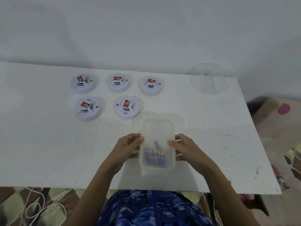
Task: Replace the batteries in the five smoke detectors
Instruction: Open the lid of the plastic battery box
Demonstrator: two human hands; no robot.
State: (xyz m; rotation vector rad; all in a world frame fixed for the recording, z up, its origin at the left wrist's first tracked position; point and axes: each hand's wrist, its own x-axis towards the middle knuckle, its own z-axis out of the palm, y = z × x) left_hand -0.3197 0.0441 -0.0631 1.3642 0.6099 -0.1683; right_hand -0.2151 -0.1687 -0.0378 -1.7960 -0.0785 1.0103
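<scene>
Several white round smoke detectors lie on the white table (48, 144), three in a back row (117, 83) and two in front (126, 107). A red battery sits on top of each. A translucent lidded plastic box (157, 144) stands near the table's front edge, and batteries (157, 154) show dimly through its lid. My left hand (128, 146) grips the box's left side, thumb on the lid edge. My right hand (185, 147) grips the right side, thumb pressed on the lid.
A clear empty plastic container (209, 79) stands at the table's back right corner. A white wall rises behind the table. A patterned mat and a white cord (37, 207) lie on the floor below the front edge.
</scene>
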